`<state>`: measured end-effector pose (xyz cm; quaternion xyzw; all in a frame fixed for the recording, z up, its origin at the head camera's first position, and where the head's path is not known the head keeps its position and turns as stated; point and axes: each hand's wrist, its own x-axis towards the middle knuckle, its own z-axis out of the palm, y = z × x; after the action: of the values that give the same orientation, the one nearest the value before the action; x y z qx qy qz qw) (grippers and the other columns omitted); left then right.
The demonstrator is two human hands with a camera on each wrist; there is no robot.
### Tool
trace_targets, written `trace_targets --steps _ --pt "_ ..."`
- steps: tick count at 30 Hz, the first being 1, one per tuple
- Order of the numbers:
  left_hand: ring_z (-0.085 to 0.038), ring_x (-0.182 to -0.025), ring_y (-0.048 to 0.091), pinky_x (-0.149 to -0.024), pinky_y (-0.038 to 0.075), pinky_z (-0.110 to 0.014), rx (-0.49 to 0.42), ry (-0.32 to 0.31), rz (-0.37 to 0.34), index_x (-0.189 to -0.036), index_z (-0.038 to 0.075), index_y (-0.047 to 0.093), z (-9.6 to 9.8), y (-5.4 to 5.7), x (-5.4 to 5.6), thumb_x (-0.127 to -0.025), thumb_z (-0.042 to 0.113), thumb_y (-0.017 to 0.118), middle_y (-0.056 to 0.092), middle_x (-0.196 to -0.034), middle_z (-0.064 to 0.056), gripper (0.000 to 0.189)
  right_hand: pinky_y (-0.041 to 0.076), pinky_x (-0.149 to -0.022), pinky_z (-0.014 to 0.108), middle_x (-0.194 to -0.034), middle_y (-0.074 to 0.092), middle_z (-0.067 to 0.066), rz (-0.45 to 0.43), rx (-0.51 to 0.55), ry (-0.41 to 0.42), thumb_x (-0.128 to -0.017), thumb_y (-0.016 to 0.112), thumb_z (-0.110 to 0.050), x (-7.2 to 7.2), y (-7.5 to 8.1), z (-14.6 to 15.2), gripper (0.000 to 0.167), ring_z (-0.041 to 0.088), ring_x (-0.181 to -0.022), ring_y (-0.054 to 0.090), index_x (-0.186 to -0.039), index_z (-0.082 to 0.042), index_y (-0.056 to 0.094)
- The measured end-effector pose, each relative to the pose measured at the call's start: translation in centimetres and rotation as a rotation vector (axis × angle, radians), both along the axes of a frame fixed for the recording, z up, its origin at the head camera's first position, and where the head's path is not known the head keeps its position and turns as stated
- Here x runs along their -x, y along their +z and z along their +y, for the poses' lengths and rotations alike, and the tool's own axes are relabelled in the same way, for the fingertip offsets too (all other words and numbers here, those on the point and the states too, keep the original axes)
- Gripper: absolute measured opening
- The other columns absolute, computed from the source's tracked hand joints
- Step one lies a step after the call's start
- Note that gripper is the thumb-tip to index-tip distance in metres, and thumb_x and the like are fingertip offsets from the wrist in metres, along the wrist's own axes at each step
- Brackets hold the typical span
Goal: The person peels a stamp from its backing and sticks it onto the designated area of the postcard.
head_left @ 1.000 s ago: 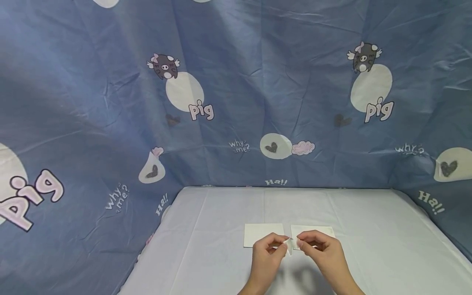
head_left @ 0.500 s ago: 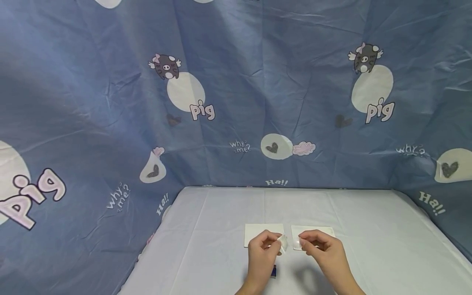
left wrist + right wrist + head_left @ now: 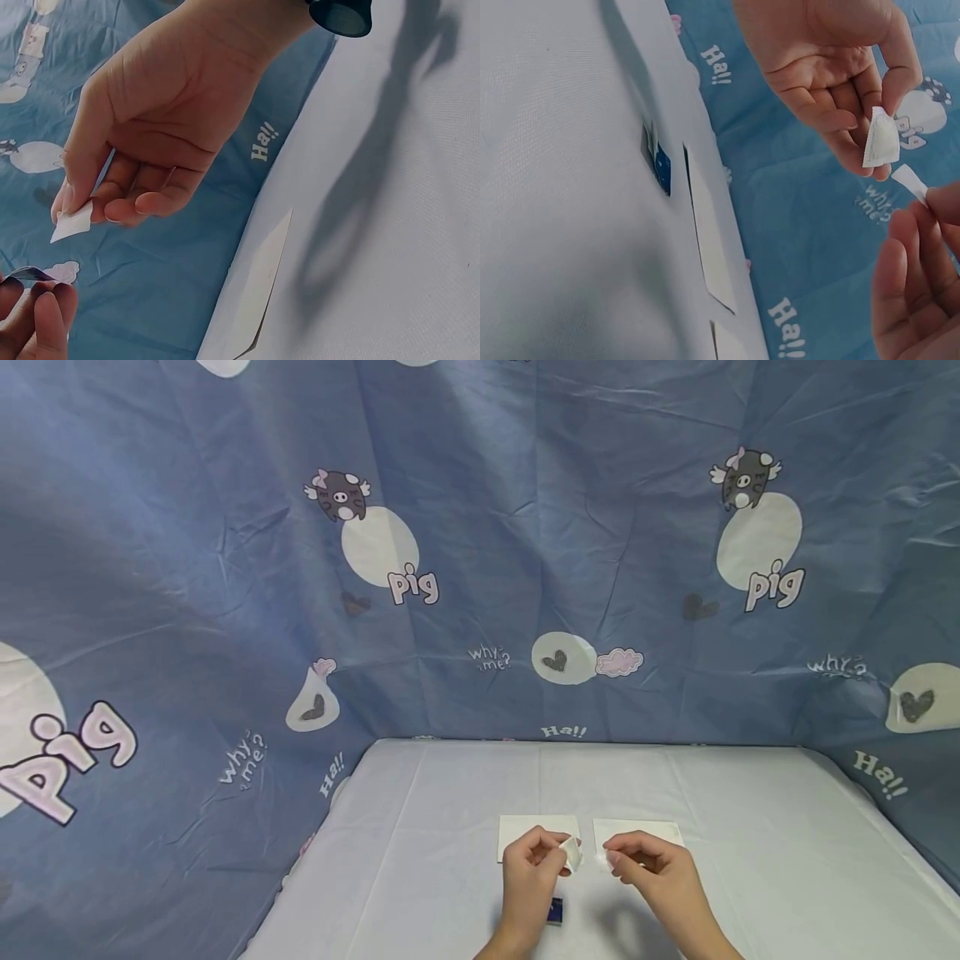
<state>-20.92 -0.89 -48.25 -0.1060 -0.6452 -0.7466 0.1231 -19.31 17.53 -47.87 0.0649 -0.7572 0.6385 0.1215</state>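
Observation:
My left hand (image 3: 527,864) pinches a small white packet (image 3: 572,855) between thumb and fingers. Its side facing the right wrist camera is white and slightly bulged (image 3: 883,139), and in the left wrist view its edge looks silvery purple. A short way to the right, my right hand (image 3: 658,868) pinches a small flat white piece (image 3: 73,223) like a torn-off strip. Between the two hands there is a narrow gap, and both are raised over the table. Below my left wrist lies a small blue and silvery packet (image 3: 555,911), partly hidden by the wrist in the head view.
Two flat white rectangular cards (image 3: 517,831) lie side by side beyond my hands on the white table cover (image 3: 420,860). A blue cloth (image 3: 480,610) printed with pigs and words hangs behind the table and along its sides.
My hands were together at the white packet and are now apart. The left hand has moved left with the packet, and the blue packet below its wrist has come into view.

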Motion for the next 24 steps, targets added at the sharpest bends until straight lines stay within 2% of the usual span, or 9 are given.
trace_targets --steps 9,17,21,24 --pt "-0.027 -0.079 0.073 -0.060 0.058 -0.030 -0.010 0.024 -0.021 -0.073 -0.001 0.062 -0.14 0.24 0.05 -0.079 -0.010 0.059 0.075 -0.091 -0.010 0.011 0.058 -0.065 0.033 -0.084 0.072 0.007 -0.023 -0.014 0.056 -0.087 0.079 -0.019 0.03 -0.28 0.03 0.019 0.023 -0.071 0.067 -0.100 -0.005 0.075" --pt "-0.026 -0.081 0.073 -0.061 0.059 -0.031 -0.010 0.033 -0.030 -0.073 -0.001 0.063 -0.25 0.16 0.31 -0.079 -0.009 0.059 0.074 -0.091 -0.010 0.011 0.057 -0.063 0.034 -0.085 0.071 0.008 -0.064 -0.072 0.111 -0.088 0.079 -0.020 0.18 -0.49 0.09 0.012 0.022 -0.069 0.066 -0.097 -0.013 0.076" --pt "-0.025 -0.080 0.073 -0.061 0.059 -0.030 -0.012 0.030 -0.027 -0.073 -0.002 0.062 -0.27 0.15 0.26 -0.079 -0.009 0.059 0.074 -0.091 -0.012 0.010 0.055 -0.058 0.033 -0.084 0.070 0.009 -0.037 -0.091 0.106 -0.089 0.078 -0.020 0.08 -0.61 0.00 0.010 0.023 -0.065 0.064 -0.097 -0.015 0.075" --pt "-0.023 -0.077 0.072 -0.060 0.059 -0.030 -0.006 0.020 -0.030 -0.073 -0.002 0.063 -0.20 0.04 0.14 -0.079 -0.009 0.059 0.074 -0.091 -0.012 0.010 0.054 -0.057 0.031 -0.083 0.071 0.005 0.009 -0.111 0.071 -0.090 0.077 -0.021 -0.03 -0.64 -0.17 0.008 0.022 -0.065 0.065 -0.096 -0.018 0.075"
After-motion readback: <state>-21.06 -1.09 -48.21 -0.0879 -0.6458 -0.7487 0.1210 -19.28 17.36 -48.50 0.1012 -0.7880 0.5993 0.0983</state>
